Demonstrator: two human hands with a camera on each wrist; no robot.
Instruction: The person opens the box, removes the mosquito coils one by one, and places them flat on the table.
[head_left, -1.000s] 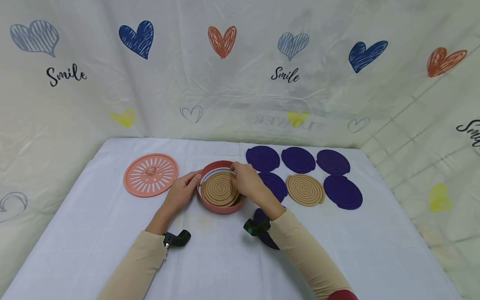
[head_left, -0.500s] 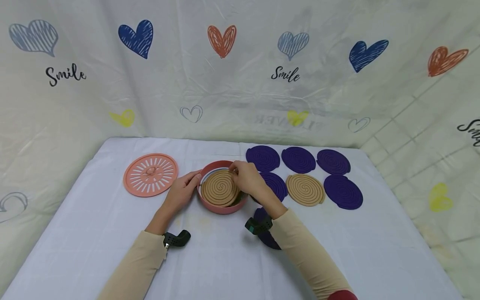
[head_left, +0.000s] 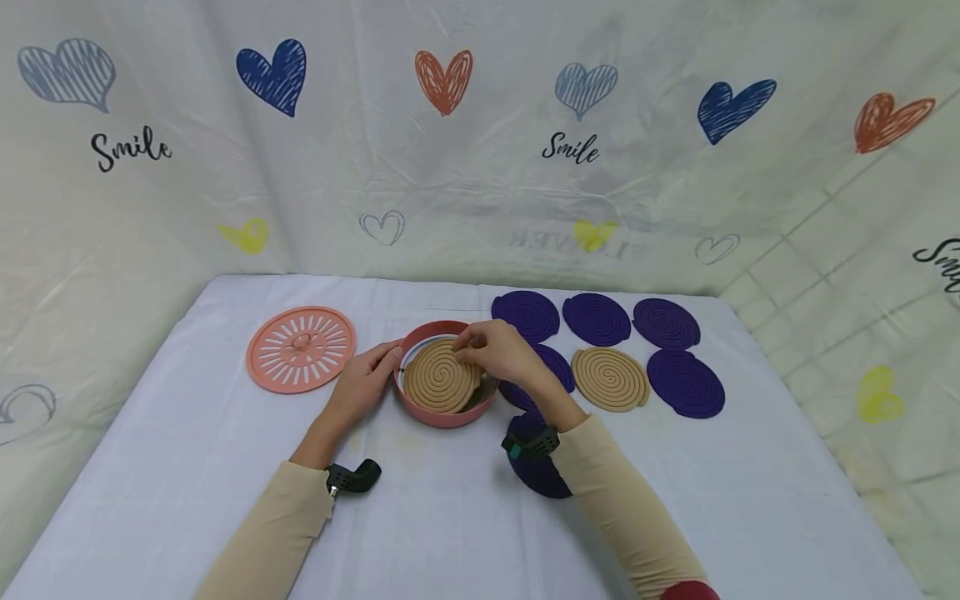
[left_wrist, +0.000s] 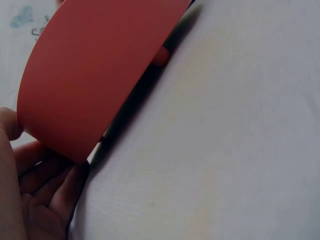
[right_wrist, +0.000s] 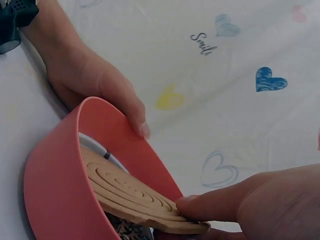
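A round red mosquito coil holder (head_left: pixel 444 421) stands on the table. My left hand (head_left: pixel 362 382) grips its left side, thumb at the rim and fingers low on the outer wall, as the left wrist view shows. Inside it lies a tan mosquito coil (head_left: pixel 438 379), tilted, its right edge raised. My right hand (head_left: pixel 498 354) pinches that raised edge between thumb and fingers. In the right wrist view, a dark patterned surface (right_wrist: pixel 130 229) shows beneath the tan coil (right_wrist: pixel 132 192). Part of a white ring (right_wrist: pixel 95 140) shows along the holder's inner wall.
A slotted salmon lid (head_left: pixel 302 350) lies to the left. Several purple coils (head_left: pixel 597 320) and another tan coil (head_left: pixel 611 380) lie flat at the right. One purple coil (head_left: pixel 536 467) is partly under my right wrist. A printed cloth (head_left: pixel 465 167) hangs behind the table.
My right hand has shifted slightly right, and the coil's pinched edge has risen a little. The left hand and the holder have stayed in place.
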